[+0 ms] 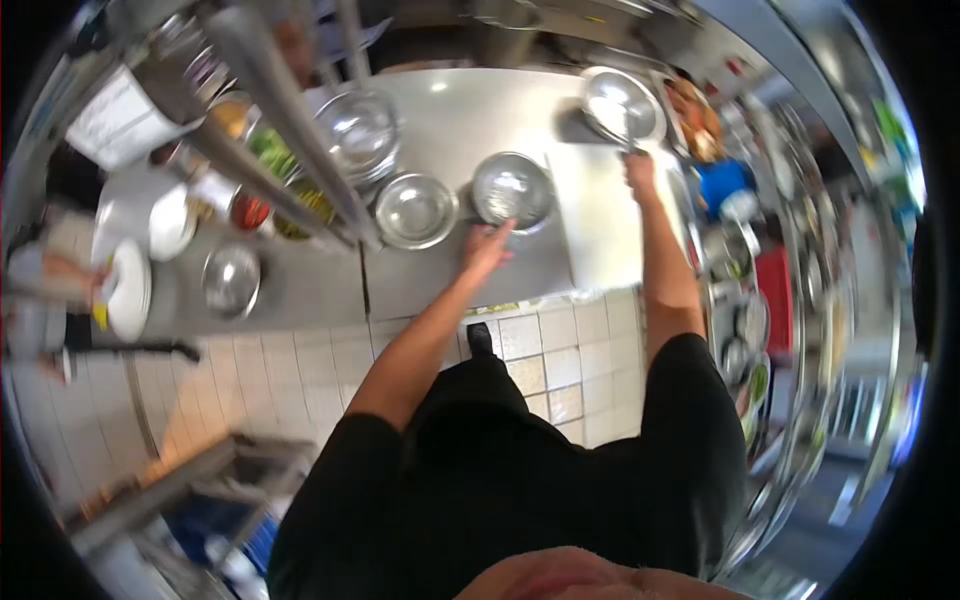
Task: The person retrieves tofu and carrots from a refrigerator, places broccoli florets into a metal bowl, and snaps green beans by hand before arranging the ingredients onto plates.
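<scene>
My left hand point(487, 252) is at the near rim of a steel bowl point(512, 190) on the steel counter point(450, 110), its fingers partly apart and touching the rim. My right hand point(640, 172) is closed around the handle of a utensil point(629, 128), whose far end reaches into another steel bowl point(605, 100) at the back right. The utensil's head is too blurred to make out. Just below that bowl lies a white cutting board point(600, 220). A shallower steel bowl point(417, 211) stands left of the one by my left hand.
Stacked clear or steel bowls point(358, 135) stand behind a metal post point(290, 110). Food containers point(250, 208), another bowl point(231, 281) and white plates point(128, 290) are at the left, near another person's hand. Containers and a red board point(773, 300) line the right.
</scene>
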`<state>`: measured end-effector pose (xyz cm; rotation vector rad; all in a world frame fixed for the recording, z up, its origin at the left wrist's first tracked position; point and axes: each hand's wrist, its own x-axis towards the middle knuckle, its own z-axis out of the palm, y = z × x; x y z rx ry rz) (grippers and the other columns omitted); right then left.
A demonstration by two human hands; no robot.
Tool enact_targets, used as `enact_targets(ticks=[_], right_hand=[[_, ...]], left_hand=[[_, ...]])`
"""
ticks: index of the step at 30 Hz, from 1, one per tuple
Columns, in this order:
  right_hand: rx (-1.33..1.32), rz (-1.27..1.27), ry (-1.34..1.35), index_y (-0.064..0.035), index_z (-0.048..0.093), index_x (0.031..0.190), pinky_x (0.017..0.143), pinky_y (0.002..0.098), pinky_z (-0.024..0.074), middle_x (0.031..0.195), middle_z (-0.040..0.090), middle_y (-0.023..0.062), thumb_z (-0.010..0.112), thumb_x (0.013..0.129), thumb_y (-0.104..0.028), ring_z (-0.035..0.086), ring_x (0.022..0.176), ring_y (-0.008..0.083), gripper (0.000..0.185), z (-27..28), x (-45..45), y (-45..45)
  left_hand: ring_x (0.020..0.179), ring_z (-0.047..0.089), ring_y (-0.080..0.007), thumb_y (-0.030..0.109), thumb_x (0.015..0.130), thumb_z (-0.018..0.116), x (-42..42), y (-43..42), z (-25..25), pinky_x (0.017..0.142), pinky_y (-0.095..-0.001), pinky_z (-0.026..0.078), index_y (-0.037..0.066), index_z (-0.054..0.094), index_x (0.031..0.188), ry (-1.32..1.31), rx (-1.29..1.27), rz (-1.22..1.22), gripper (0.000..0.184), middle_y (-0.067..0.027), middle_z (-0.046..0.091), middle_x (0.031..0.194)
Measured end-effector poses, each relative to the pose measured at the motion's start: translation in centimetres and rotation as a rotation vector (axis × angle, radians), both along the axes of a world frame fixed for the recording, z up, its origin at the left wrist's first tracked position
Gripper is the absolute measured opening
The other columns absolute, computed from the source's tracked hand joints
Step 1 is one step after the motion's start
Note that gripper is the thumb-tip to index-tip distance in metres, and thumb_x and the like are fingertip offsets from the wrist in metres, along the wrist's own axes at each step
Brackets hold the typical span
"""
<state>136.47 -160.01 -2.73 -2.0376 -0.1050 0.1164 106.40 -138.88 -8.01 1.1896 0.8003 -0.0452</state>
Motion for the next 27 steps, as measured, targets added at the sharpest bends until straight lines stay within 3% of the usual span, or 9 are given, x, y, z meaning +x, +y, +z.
enact_targets(ticks=[4,11,13,15,18,21,22,24,27], right_hand=[[-0.148,0.067,0.079,-0.0034,0.061,0.093,0.042,0.0273,0.0463,0.066,0.057,0.0062,0.062,0.08,-0.018,0.057,0.052,0.0148,0.019,-3.3,8.6,-0.7],[-0.079,-0.003,0.165,-0.0038,0.053,0.104,0.042,0.0267,0.0432,0.082,0.058,0.0087,0.069,0.081,-0.028,0.059,0.059,0.0165,0.037,0.9,5.5,-0.1],[-0.081,-0.122,-0.053,-0.004,0.051,0.112,0.044,0.0256,0.0437,0.081,0.058,0.0082,0.068,0.083,-0.026,0.058,0.059,0.0159,0.039,-2.1,6.1,-1.6],[0.14,-0.023,-0.169,-0.0046,0.049,0.119,0.047,0.0244,0.0456,0.085,0.059,0.008,0.064,0.086,-0.021,0.059,0.062,0.0161,0.04,-6.0,4.7,-1.8],[0.268,0.224,0.242,-0.0062,0.058,0.114,0.062,0.0306,0.0512,0.098,0.062,0.006,0.054,0.093,-0.024,0.062,0.073,0.018,0.028,-2.8,-8.7,6.6],[0.295,0.379,0.323,-0.0012,0.061,0.109,0.061,0.0279,0.0516,0.089,0.062,0.0049,0.063,0.089,-0.019,0.063,0.073,0.0169,0.027,-0.7,-18.4,13.5],[0.301,0.353,0.256,0.0001,0.061,0.107,0.061,0.0269,0.0513,0.089,0.063,0.0054,0.062,0.09,-0.019,0.063,0.073,0.0159,0.026,0.9,-20.1,14.8],[0.354,0.332,0.173,0.0,0.061,0.106,0.062,0.0263,0.0505,0.089,0.063,0.0056,0.063,0.089,-0.017,0.062,0.072,0.0142,0.024,6.3,-23.1,15.6],[0.437,0.451,0.019,0.0005,0.063,0.104,0.062,0.0259,0.0499,0.086,0.064,0.0053,0.062,0.089,-0.011,0.061,0.072,0.0129,0.019,16.5,-26.3,13.3]], left_hand=[[0.086,0.066,-0.0286,0.022,0.08,0.068,4.8,-0.6,-0.4,0.059,-0.0369,0.059,-0.01,0.044,0.112,0.048,-0.086,0.246,0.052,-0.021,0.058,0.108],[0.083,0.065,-0.0313,0.003,0.081,0.059,-0.2,3.6,9.5,0.065,-0.0394,0.061,-0.01,0.037,0.121,-0.168,-0.022,0.645,0.047,-0.0226,0.055,0.108],[0.081,0.064,-0.0299,0.004,0.082,0.059,-1.3,6.7,12.3,0.066,-0.0384,0.061,-0.009,0.038,0.121,-0.072,0.021,0.735,0.047,-0.0203,0.055,0.109],[0.077,0.064,-0.0273,0.012,0.085,0.063,-0.9,9.8,11.2,0.064,-0.0364,0.06,-0.008,0.038,0.121,-0.36,-0.021,0.862,0.048,-0.0185,0.056,0.106],[0.073,0.063,-0.0255,0.026,0.087,0.065,-0.6,13.2,10.7,0.06,-0.0356,0.057,-0.004,0.044,0.118,-0.438,-0.193,0.941,0.048,-0.0165,0.056,0.105],[0.082,0.066,-0.0236,0.048,0.085,0.062,-4.2,11.9,11.6,0.058,-0.0288,0.055,-0.003,0.05,0.116,-0.131,-0.065,0.531,0.06,-0.0191,0.052,0.117],[0.09,0.065,-0.0286,0.052,0.081,0.064,-5.5,10.8,10.6,0.073,-0.0343,0.055,0.0,0.055,0.114,0.039,0.087,0.309,0.062,-0.0212,0.051,0.121],[0.101,0.06,-0.0373,0.043,0.08,0.067,-9.3,7.7,8.9,0.086,-0.0439,0.049,0.003,0.052,0.122,0.143,0.965,-0.022,0.06,-0.0263,0.045,0.129],[0.105,0.057,-0.0426,0.025,0.083,0.064,-12.5,7.5,3.4,0.088,-0.0476,0.047,0.006,0.052,0.125,-0.044,1.207,-0.362,0.048,-0.0255,0.043,0.135]])
